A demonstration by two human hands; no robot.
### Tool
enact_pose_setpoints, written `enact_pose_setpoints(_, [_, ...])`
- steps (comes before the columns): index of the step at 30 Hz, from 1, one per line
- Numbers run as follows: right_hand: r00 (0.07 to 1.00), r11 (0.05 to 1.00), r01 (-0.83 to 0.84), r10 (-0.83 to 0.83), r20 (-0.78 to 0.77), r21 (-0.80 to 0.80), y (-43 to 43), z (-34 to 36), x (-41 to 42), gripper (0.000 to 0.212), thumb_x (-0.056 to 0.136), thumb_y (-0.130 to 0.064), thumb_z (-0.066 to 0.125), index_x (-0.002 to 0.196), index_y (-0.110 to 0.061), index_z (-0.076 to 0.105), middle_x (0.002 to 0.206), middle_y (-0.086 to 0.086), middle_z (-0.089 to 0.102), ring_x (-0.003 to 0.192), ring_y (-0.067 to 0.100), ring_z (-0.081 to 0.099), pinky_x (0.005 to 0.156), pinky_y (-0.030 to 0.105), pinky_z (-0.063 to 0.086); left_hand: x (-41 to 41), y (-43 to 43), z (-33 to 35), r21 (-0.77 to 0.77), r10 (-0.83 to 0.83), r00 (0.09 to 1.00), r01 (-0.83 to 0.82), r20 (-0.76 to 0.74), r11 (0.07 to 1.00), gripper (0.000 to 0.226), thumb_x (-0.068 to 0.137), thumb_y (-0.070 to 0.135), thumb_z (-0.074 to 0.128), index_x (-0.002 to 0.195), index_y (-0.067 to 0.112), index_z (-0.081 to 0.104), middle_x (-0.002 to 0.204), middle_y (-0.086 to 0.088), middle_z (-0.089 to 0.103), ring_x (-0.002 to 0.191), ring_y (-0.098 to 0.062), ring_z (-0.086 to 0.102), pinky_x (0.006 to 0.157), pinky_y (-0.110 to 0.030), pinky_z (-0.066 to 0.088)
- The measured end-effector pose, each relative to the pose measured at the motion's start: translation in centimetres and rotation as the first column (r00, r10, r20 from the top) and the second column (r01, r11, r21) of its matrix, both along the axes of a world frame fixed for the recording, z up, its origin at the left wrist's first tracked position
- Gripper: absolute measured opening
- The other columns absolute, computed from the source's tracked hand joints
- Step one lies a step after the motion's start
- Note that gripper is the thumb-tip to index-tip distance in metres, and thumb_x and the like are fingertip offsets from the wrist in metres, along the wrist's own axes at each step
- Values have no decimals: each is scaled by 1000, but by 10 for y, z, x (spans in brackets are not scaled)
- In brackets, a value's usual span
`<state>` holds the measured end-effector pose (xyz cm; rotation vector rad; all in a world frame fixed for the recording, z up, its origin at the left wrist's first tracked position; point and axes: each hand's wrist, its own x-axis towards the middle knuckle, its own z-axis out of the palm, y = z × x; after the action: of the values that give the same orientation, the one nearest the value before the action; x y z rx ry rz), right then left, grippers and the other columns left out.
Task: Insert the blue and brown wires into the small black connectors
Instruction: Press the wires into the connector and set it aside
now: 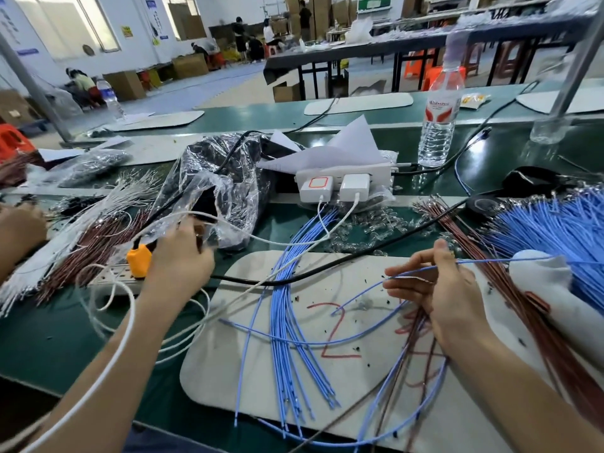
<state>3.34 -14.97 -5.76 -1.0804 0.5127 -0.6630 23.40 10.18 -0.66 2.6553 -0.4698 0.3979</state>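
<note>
My right hand (438, 289) pinches a thin blue wire (483, 261) that runs right toward a big fan of blue wires (549, 237); brown and blue wires (415, 348) hang from the same hand in a loop. My left hand (178, 253) reaches into a clear plastic bag (209, 184) filled with small black connectors, fingers curled at its opening; what they hold is hidden. Several loose blue wires (287, 322) lie on the white mat (235, 380). A brown wire bundle (539, 322) lies at the right.
A white power strip with two chargers (340, 184) sits behind the mat, and a black cable (343, 256) crosses it. An orange plug (139, 259) sits in another strip at the left. A water bottle (438, 125) stands behind. Brown and white wires (81, 237) lie at the left. Another person's hand (19, 223) is at the left edge.
</note>
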Motion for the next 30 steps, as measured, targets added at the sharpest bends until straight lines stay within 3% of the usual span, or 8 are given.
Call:
enact_pose_setpoints(3, [998,985,30,-39,-52,-172,-1,-3,1,29,97,-21,52,72,-9,56,64,6,69,52,16,62,51,21,52,-76,5,-1,-96,-229,971,222,-69,970,18,80,4,66,91,19,67,87,1,67,78,-13,58,76,-22,44])
enact_pose_setpoints(5, [994,963,63,-85,-71,-262,-2,-4,1,20,96,-11,54,77,-9,58,63,0,67,52,9,56,52,17,49,-115,-13,0,-283,-487,834,417,-258,864,25,82,2,68,89,26,69,81,10,68,76,-4,64,69,-9,45])
enact_pose_setpoints(7, [997,967,66,-76,-32,-247,-2,-1,0,25,98,-7,45,79,-10,60,69,2,67,54,9,57,54,18,49,-135,-43,-4,-442,-673,669,524,-315,728,31,84,0,67,92,30,69,86,11,68,79,-3,65,72,-11,48])
enact_pose_setpoints(9, [999,976,51,-51,7,-212,-1,3,-2,32,101,-11,37,81,-9,62,72,7,70,58,15,62,55,21,51,-137,-79,-3,-503,-750,630,591,-201,631,30,86,3,66,100,30,69,92,9,66,80,-4,64,74,-16,51])
enact_pose_setpoints(14, [995,985,85,-75,70,-150,-3,12,-6,27,102,-13,39,83,-7,56,65,12,70,57,23,69,53,26,55,-125,-153,-19,-628,-764,642,618,56,473,36,87,-4,59,114,18,66,95,3,60,71,-8,62,71,-23,53])
enact_pose_setpoints(16, [990,940,143,-134,53,-308,-5,13,-6,12,96,-3,51,87,-10,55,67,11,71,60,19,70,57,22,55,-121,-161,-32,-699,-758,648,575,73,425,48,86,-9,55,119,24,60,98,2,62,72,-13,64,74,-24,53])
enact_pose_setpoints(20, [962,816,263,-264,71,-515,-12,13,-6,30,92,8,52,95,-22,55,81,-1,67,66,5,66,68,16,51,-106,-160,-49,-757,-676,723,518,140,398,48,85,-6,59,110,36,59,100,-3,65,77,-10,66,74,-17,50])
enact_pose_setpoints(30, [939,567,342,-244,243,-750,10,11,-11,21,103,-31,35,105,-34,56,99,-12,66,89,16,68,78,38,54,-100,-160,-56,-788,-741,668,487,60,376,26,81,-1,71,101,15,69,102,1,62,84,-15,67,78,-27,55])
